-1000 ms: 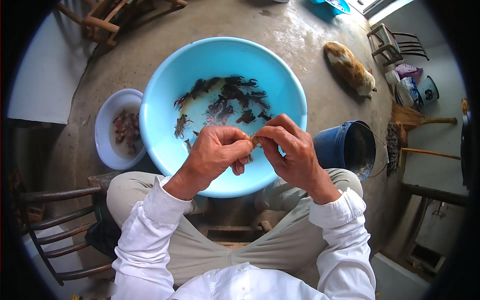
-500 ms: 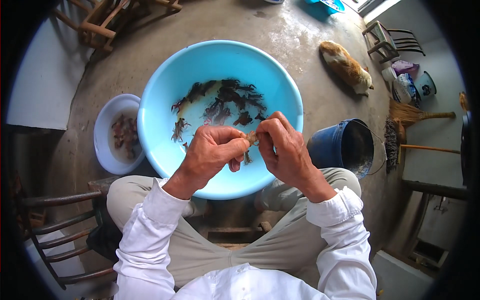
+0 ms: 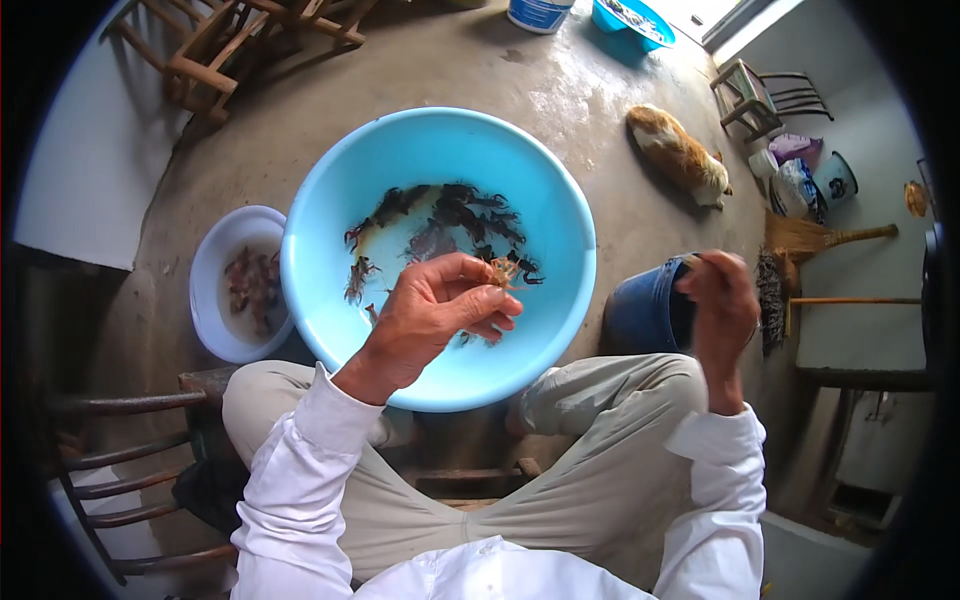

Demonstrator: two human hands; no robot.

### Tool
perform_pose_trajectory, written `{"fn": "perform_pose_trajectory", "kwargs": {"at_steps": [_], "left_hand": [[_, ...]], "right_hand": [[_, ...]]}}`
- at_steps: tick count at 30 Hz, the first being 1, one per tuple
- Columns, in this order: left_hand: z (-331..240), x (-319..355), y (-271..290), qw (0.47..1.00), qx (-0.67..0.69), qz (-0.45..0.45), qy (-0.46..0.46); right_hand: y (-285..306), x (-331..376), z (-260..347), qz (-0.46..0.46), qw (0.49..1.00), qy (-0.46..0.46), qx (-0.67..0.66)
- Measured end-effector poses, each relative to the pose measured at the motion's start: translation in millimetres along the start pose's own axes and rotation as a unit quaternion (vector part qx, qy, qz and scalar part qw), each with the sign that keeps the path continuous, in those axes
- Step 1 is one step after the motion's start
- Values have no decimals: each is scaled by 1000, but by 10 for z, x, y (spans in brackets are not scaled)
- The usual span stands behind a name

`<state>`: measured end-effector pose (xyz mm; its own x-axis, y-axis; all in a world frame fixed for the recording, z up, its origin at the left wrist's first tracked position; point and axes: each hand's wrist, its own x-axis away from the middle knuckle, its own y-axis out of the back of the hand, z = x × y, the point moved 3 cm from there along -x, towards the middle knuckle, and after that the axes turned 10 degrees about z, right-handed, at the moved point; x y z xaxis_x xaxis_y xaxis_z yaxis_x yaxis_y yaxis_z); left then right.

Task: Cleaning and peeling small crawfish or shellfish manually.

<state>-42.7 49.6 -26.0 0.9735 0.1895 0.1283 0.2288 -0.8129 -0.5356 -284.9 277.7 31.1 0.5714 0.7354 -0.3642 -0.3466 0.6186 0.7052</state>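
Large blue basin [image 3: 460,150]: contains dark crayfish [image 3: 470,215] in shallow water. Pale oval basin [image 3: 208,320]: contains reddish-brown pieces [image 3: 250,285] in liquid. Blue bucket [image 3: 635,305]: contents unclear. Left hand [image 3: 430,315]: pinching. Right hand [image 3: 722,305]: blurred across bucket opening; grip cannot be determined. Brown crayfish [image 3: 502,272]: in left-hand pinch, above large basin.

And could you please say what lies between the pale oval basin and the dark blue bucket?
A large round light-blue plastic basin, in the head view.

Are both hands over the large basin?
No, only the left hand is over the basin; the right hand is out by the blue bucket.
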Motion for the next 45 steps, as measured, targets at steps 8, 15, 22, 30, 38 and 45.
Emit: {"fn": "perform_pose_trajectory", "kwargs": {"at_steps": [8,15,22,30,38,45], "left_hand": [[-18,-42,6,996,86,-10,-1],[147,-73,88,989,134,-54,-29],[138,-79,98,986,137,-71,-68],[122,-66,114,985,133,-76,-83],[76,-87,29,990,30,-103,-88],[107,-81,-15,986,-28,-96,-133]], "right_hand": [[640,839,-1586,311,820,-194,440],[-225,-121,-153,181,976,-112,-49],[-1454,31,714,343,860,-173,-335],[-1622,28,837,258,789,-226,-509],[-1591,32,766,258,776,-244,-521],[-1611,70,716,265,751,-245,-552]]}}
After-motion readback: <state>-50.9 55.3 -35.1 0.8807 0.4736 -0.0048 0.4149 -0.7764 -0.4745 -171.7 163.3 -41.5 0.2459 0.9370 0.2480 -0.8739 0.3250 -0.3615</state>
